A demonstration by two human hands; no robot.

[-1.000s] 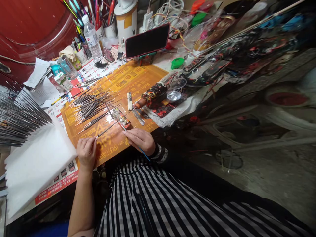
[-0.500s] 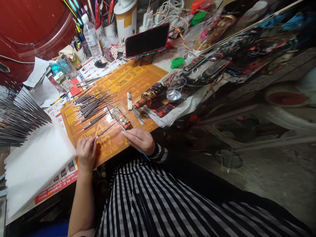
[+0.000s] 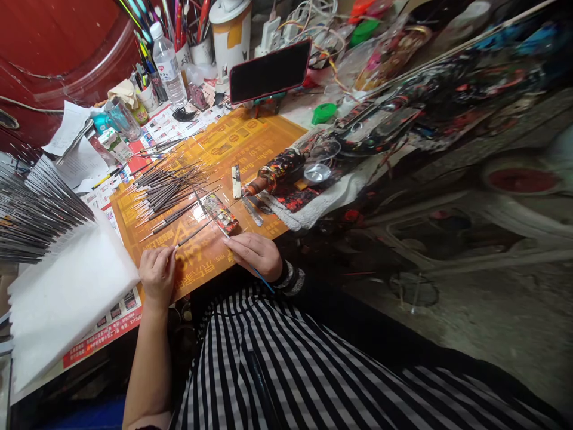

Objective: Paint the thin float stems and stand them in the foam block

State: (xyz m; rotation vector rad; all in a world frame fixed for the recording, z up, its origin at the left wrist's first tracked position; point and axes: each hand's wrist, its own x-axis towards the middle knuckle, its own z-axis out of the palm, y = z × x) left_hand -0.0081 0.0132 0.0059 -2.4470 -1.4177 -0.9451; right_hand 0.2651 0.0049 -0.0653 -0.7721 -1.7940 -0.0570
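My left hand (image 3: 157, 272) pinches the near end of a thin grey stick (image 3: 193, 234) that lies across the orange printed sheet (image 3: 233, 146). My right hand (image 3: 256, 253) is closed round a fine blue-handled brush (image 3: 264, 280); its tip points at a paint-smeared block (image 3: 221, 215) on which the far end of the stick rests. A heap of several similar thin sticks (image 3: 168, 188) lies fanned out on the sheet just beyond my left hand.
White foam board (image 3: 67, 286) with sticks stuck in it stands at the left. A paint-spattered bottle (image 3: 277, 170), small dish (image 3: 316, 172), phone on a stand (image 3: 270, 71), water bottle (image 3: 166, 63) and cups of pens crowd the far side. Striped clothing covers my lap.
Both hands hold as before; only the view has shifted slightly.
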